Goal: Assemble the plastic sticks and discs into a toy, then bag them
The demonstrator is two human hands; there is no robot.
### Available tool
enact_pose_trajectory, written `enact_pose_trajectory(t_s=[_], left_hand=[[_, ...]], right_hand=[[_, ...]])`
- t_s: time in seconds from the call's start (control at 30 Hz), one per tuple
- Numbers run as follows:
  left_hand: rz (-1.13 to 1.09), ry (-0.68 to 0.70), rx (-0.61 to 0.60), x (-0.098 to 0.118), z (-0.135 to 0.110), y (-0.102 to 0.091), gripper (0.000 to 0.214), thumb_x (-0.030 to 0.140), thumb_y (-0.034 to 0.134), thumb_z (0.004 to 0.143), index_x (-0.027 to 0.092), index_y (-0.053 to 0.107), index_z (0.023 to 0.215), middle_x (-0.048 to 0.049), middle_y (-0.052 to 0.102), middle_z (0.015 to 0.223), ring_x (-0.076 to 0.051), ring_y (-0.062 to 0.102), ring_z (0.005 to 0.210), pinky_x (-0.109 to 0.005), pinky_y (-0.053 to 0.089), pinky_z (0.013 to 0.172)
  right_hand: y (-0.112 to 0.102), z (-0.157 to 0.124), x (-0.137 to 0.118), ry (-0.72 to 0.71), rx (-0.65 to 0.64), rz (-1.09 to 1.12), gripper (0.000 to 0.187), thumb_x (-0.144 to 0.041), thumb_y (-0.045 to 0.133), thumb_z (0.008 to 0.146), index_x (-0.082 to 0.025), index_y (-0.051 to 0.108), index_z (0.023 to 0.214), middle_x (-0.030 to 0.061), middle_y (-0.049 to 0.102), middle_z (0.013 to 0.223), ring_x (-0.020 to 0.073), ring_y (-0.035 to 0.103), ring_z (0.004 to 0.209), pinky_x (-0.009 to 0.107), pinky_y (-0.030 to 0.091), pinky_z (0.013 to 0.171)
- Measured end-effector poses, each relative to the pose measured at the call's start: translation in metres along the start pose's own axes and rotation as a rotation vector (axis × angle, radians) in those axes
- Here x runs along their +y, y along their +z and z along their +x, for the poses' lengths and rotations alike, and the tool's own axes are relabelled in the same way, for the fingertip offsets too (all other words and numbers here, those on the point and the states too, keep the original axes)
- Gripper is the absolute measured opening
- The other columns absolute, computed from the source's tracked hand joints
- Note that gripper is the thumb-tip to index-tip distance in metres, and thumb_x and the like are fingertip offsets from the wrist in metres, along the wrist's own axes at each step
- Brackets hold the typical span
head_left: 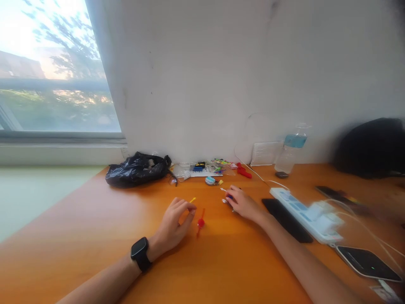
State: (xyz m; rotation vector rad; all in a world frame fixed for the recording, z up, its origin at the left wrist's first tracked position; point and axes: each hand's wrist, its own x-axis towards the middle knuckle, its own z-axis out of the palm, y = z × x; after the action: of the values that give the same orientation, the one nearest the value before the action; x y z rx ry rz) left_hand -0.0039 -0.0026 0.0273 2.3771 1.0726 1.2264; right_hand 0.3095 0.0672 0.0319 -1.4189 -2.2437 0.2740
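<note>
My left hand [176,223] has its fingers pinched together just above the table, with a yellow arrow-tipped stick [193,199] poking out past the fingertips. Right beside it lies a red ball [201,223] with a thin red stick running through it. My right hand [242,204] is closed around a small blue piece [229,196], mostly hidden by the fingers. A white arrow tip [223,189] and a small white knob [224,201] show by those fingers; whether they join the blue piece I cannot tell.
Along the wall lie a black plastic bag [137,171], small colourful parts on a paper sheet [209,172], a white-blue round item [210,180] and a red tool-like piece [243,170]. At right are a water bottle [289,152], a power strip [294,209] and a phone [368,262].
</note>
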Motion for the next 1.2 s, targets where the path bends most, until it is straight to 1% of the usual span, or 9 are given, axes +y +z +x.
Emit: enact_pose_trajectory(t_s=[0.1, 0.23, 0.43, 0.57, 0.67, 0.87, 0.97, 1.07, 1.2], left_hand=[[-0.002, 0.008, 0.003, 0.000, 0.000, 0.001, 0.019, 0.029, 0.050, 0.107, 0.023, 0.066, 0.098, -0.0061, 0.068, 0.092, -0.024, 0.059, 0.090, -0.038, 0.048, 0.083], [-0.004, 0.015, 0.020, -0.001, -0.001, 0.001, 0.016, 0.027, 0.050, 0.107, 0.024, 0.065, 0.103, -0.0061, 0.068, 0.095, -0.024, 0.059, 0.093, -0.038, 0.049, 0.084], [-0.021, 0.015, 0.029, 0.002, -0.003, 0.001, 0.012, 0.025, 0.056, 0.104, 0.024, 0.062, 0.115, -0.0070, 0.069, 0.111, -0.023, 0.061, 0.103, -0.039, 0.050, 0.092], [-0.056, 0.027, 0.019, 0.002, -0.007, 0.006, 0.032, 0.029, 0.070, 0.097, 0.026, 0.058, 0.126, -0.0071, 0.068, 0.119, -0.023, 0.062, 0.110, -0.039, 0.052, 0.098], [-0.140, 0.023, -0.005, 0.001, -0.008, 0.012, 0.031, 0.029, 0.072, 0.096, 0.026, 0.061, 0.125, -0.0066, 0.070, 0.120, -0.022, 0.065, 0.108, -0.037, 0.054, 0.097], [-0.299, -0.035, 0.033, 0.006, -0.006, 0.014, 0.014, 0.032, 0.067, 0.100, 0.020, 0.070, 0.107, -0.0036, 0.075, 0.093, -0.015, 0.067, 0.081, -0.027, 0.055, 0.078], [-0.320, -0.097, 0.052, 0.005, -0.006, 0.013, 0.016, 0.033, 0.070, 0.098, 0.018, 0.071, 0.103, -0.0030, 0.074, 0.087, -0.014, 0.066, 0.078, -0.026, 0.054, 0.076], [-0.396, -0.175, 0.060, 0.001, -0.005, 0.014, 0.020, 0.035, 0.070, 0.097, 0.016, 0.070, 0.104, -0.0045, 0.075, 0.089, -0.015, 0.067, 0.079, -0.026, 0.055, 0.076], [-0.559, -0.264, 0.064, -0.002, -0.003, 0.016, 0.029, 0.040, 0.072, 0.095, 0.015, 0.070, 0.109, -0.0074, 0.077, 0.095, -0.018, 0.072, 0.084, -0.029, 0.058, 0.079]], right_hand=[[0.004, 0.002, -0.003, -0.028, 0.064, 0.046, 0.019, -0.028, 0.051, 0.101, -0.020, 0.064, 0.089, 0.0060, 0.062, 0.096, 0.0183, 0.059, 0.080, 0.031, 0.047, 0.076], [0.013, 0.003, -0.019, -0.052, 0.124, 0.258, 0.020, -0.034, 0.055, 0.100, -0.020, 0.063, 0.088, 0.0028, 0.061, 0.087, 0.0173, 0.055, 0.075, 0.029, 0.044, 0.070], [0.020, -0.009, -0.064, -0.030, 0.019, 0.675, 0.026, -0.046, 0.058, 0.101, -0.021, 0.061, 0.094, 0.0002, 0.060, 0.087, 0.0168, 0.056, 0.081, 0.028, 0.044, 0.075], [0.027, -0.019, -0.086, -0.006, -0.049, 0.864, 0.029, -0.050, 0.061, 0.101, -0.022, 0.062, 0.097, 0.0002, 0.060, 0.089, 0.0154, 0.054, 0.079, 0.028, 0.042, 0.071], [0.034, -0.024, -0.096, -0.002, -0.116, 0.993, 0.030, -0.051, 0.063, 0.100, -0.022, 0.060, 0.097, 0.0000, 0.060, 0.089, 0.0138, 0.053, 0.075, 0.027, 0.041, 0.067], [0.046, -0.026, -0.099, 0.011, -0.172, 1.105, 0.030, -0.051, 0.066, 0.099, -0.022, 0.060, 0.100, -0.0002, 0.062, 0.091, 0.0133, 0.056, 0.077, 0.027, 0.042, 0.069], [0.049, -0.023, -0.094, 0.062, -0.081, 1.141, 0.032, -0.052, 0.071, 0.095, -0.024, 0.057, 0.105, -0.0005, 0.063, 0.094, 0.0143, 0.058, 0.080, 0.027, 0.045, 0.070], [0.050, -0.019, -0.088, 0.081, 0.019, 1.115, 0.039, -0.054, 0.074, 0.091, -0.025, 0.057, 0.111, 0.0022, 0.067, 0.098, 0.0151, 0.060, 0.080, 0.029, 0.049, 0.072], [0.047, -0.015, -0.085, 0.111, 0.086, 1.082, 0.042, -0.055, 0.078, 0.086, -0.021, 0.060, 0.103, 0.0056, 0.071, 0.095, 0.0167, 0.065, 0.074, 0.034, 0.053, 0.073]])
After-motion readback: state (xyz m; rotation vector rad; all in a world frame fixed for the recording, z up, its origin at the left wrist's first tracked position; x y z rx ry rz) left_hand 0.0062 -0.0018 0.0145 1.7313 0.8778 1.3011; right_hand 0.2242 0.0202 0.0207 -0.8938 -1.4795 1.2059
